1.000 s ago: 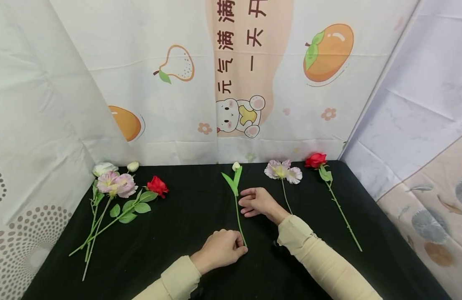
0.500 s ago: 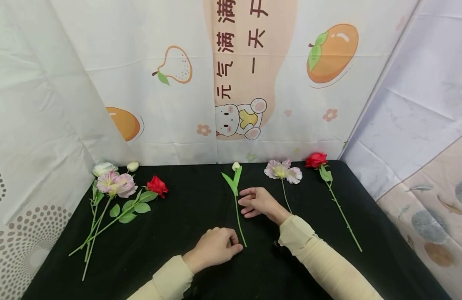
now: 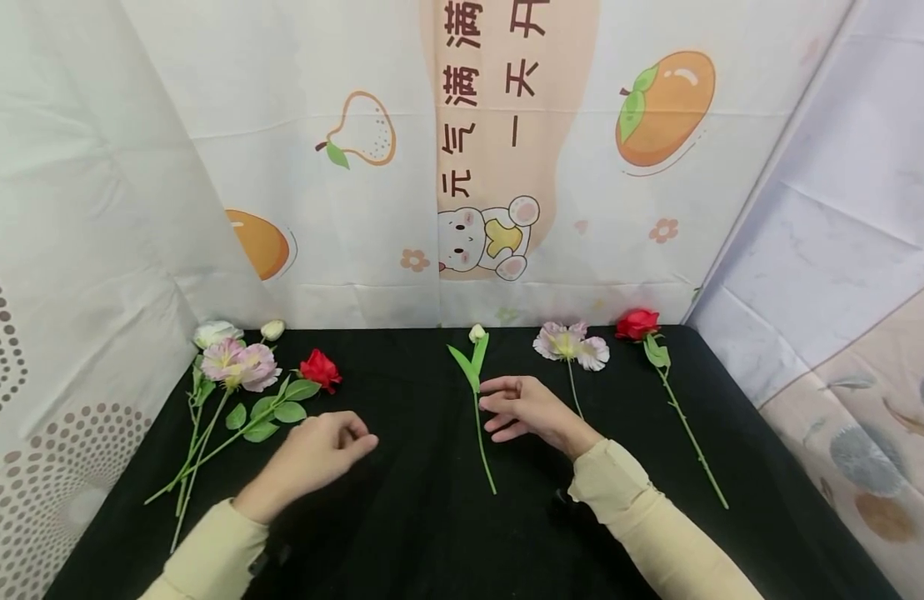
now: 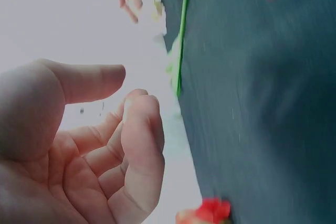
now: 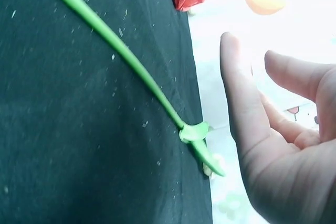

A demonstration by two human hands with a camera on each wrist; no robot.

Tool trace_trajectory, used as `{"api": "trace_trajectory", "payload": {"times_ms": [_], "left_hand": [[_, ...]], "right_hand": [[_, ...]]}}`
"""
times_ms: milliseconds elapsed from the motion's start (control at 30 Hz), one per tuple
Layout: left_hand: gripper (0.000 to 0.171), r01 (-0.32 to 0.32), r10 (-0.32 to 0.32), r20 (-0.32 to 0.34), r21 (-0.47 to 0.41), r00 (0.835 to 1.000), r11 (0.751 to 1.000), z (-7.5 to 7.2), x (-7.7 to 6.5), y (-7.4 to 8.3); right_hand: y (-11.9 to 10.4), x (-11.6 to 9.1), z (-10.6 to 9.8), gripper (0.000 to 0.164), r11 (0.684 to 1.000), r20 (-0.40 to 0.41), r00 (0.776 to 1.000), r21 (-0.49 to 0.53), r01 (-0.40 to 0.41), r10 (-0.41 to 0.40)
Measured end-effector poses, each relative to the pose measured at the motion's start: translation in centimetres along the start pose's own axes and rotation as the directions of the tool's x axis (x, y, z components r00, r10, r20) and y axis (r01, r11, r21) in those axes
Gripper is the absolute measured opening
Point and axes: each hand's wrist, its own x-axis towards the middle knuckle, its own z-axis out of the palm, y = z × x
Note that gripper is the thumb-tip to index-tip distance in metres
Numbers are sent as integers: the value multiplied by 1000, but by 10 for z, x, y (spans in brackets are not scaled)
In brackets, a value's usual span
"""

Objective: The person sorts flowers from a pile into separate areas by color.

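Observation:
A white tulip [image 3: 464,365] with green leaves lies on the black cloth at the middle; its green stem [image 5: 128,56] runs across the right wrist view. Beside the stem, fingers spread and relaxed, is my right hand [image 3: 532,412], holding nothing. My left hand [image 3: 315,454] hovers over the cloth near the group of flowers on the left, below a red rose [image 3: 319,370]. Its fingers are loosely bent, and in the left wrist view a gap shows between thumb and fingers [image 4: 142,150] with nothing in it.
In the left group, a pink-purple flower [image 3: 240,364], a white bloom [image 3: 217,333] and a white bud [image 3: 272,330] lie with crossed stems. Right of the tulip lie a pale pink flower [image 3: 570,343] and another red rose [image 3: 637,323]. A printed white curtain [image 3: 357,208] stands behind.
My left hand has left the lower end of the tulip's stem and moved left and up, toward the flower group. The right hand stays beside the tulip, which lies in place.

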Motion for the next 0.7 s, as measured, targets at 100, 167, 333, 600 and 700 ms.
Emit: {"api": "trace_trajectory", "payload": {"times_ms": [100, 167, 333, 600, 700], "left_hand": [[16, 41, -41, -11, 23, 999, 999, -18, -6, -15], [19, 59, -58, -23, 46, 998, 997, -30, -9, -27], [30, 103, -93, -76, 132, 993, 986, -66, -14, -64], [31, 164, -131, -169, 204, 977, 965, -112, -12, -132], [34, 190, -162, -149, 199, 975, 961, -123, -9, -148]], "right_hand": [[-2, -1, 4, 56, 1000, 22, 1000, 1, 10, -11], [-3, -2, 6, 56, 1000, 40, 999, -2, 16, -16], [-5, -5, 13, 54, 1000, 73, 997, -1, 24, -23], [-4, -6, 17, 53, 1000, 100, 995, 2, 19, -19], [-4, -5, 19, 52, 1000, 107, 994, 1, 16, -16]]}}
